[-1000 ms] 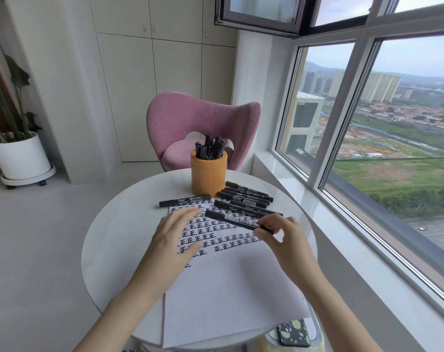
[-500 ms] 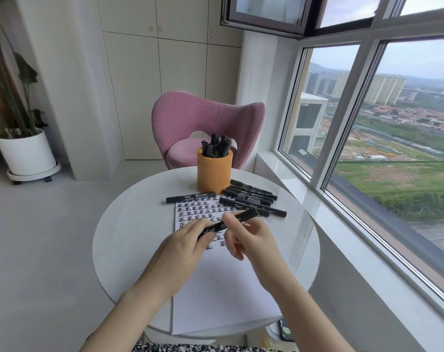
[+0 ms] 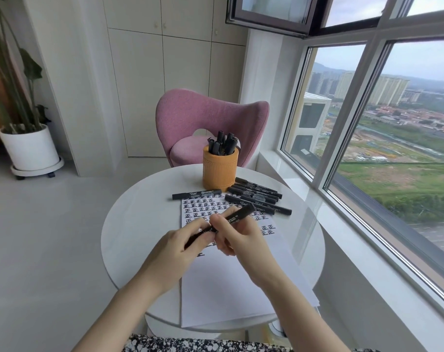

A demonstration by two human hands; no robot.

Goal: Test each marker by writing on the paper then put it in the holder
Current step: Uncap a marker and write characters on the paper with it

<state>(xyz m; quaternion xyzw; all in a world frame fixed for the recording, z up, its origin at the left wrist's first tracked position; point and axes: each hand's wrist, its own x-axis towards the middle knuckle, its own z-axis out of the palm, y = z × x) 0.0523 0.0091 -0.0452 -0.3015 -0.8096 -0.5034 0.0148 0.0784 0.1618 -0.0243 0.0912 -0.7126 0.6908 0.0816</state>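
A black marker [image 3: 237, 216] is held over the paper [image 3: 223, 288], slanting up to the right. My left hand [image 3: 180, 247] grips its lower end. My right hand [image 3: 238, 237] pinches its middle. The sheet lies on the round white table [image 3: 129, 229], and rows of black written characters fill its far part. An orange holder [image 3: 220, 170] stands at the table's far side with several black markers in it. More black markers [image 3: 257, 198] lie in a bunch right of the holder. One single marker [image 3: 196, 194] lies across the paper's top left corner.
A pink chair [image 3: 210, 123] stands behind the table. A white pot with a plant [image 3: 29, 148] sits on the floor at the left. Large windows [image 3: 393, 148] and a sill run along the right side. White cabinets line the back wall.
My right hand lifted a marker from the bunch and brought it toward me over the paper. My left hand rose off the sheet and took the marker's lower end.
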